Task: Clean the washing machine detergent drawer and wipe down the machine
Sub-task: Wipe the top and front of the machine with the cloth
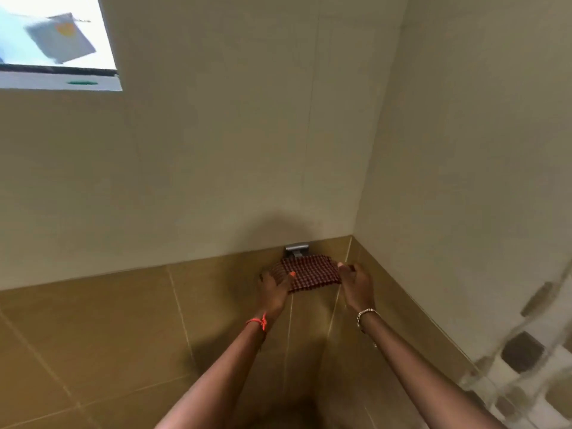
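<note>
Tiled corner: pale matte wall tile (216, 165) above, tan tile (123, 335) below with light grout lines. A small metal wall fitting (296, 250) sits at the far corner, just above the cloth. The checked red-and-white woven cloth (311, 274) is held spread flat. The left hand (274, 287) grips its left edge; the right hand (357, 283) pinches its right edge. Bright window (55, 41) far left; blurred dark-and-white mosaic tile (526, 351) near right.

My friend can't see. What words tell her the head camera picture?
A person's left hand and right hand hold a red checked cloth by its two ends, just below a metal fitting on a tiled wall near a corner.
</note>
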